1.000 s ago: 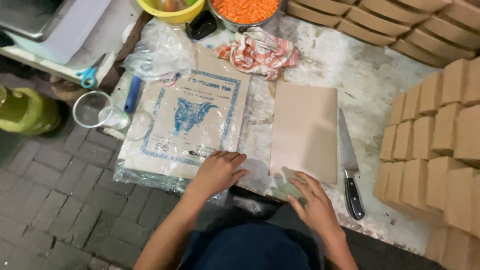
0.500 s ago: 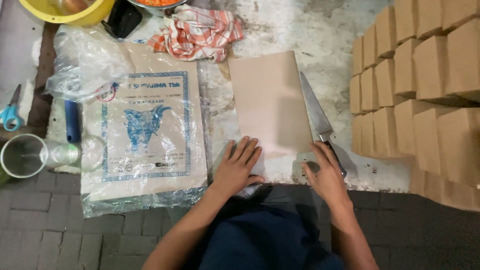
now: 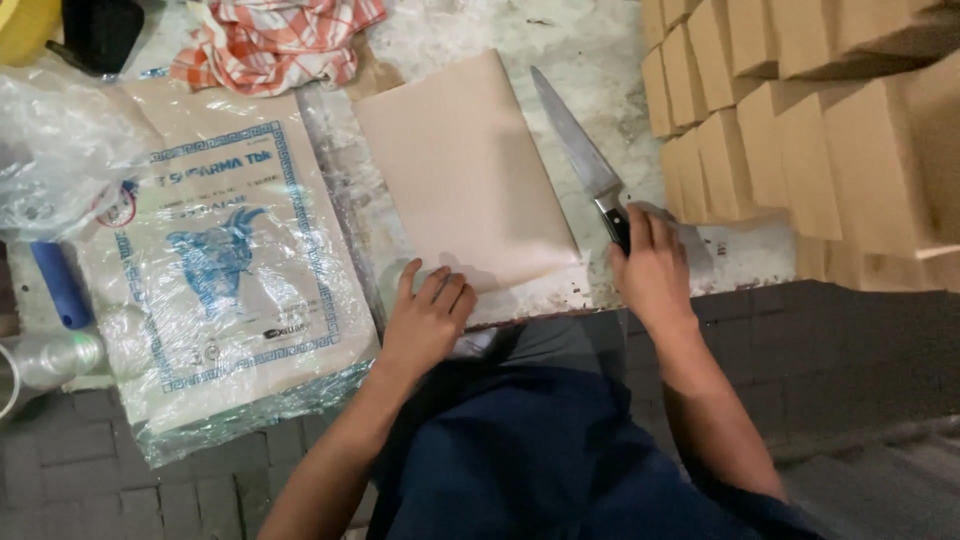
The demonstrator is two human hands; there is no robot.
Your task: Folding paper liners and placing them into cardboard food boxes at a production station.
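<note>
On the worn, whitish stone worktop [image 3: 600, 60], the main change from half a second ago: the right hand [image 3: 650, 265], which lay open at the lower right corner of the sheets with the knife untouched beside it, has shifted over and now rests on the knife's dark handle, fingers curled over it. Whether it's a full grip I cannot tell, since the hand hides most of the handle. The left hand [image 3: 430, 315] has barely moved: fingers loosely bent, holding nothing, fingertips pressing the near left corner of the stack. Read: pinning the paper with one hand, taking up the blade with the other, so a cut looks close but hasn't started. Thing in hand is the flat rectangular stack of plain pale-brown paper sheets [image 3: 465, 175], lying mid-worktop, long side running away from the person, edges square, surface smooth with no cut or fold visible, near edge close to the table lip. Left of it, touching or slightly overlapped, sits a large plastic-wrapped paper pack with a blue printed border and blue animal figure [image 3: 220, 270]. Right, well apart from the sheets, rows of folded brown cardboard boxes [image 3: 800, 130]. Behind, a red-and-white checked cloth [image 3: 275, 40], bunched. The long steel-bladed kitchen knife [image 3: 575, 145] lies just beside the stack's right edge, tip pointing away.
</note>
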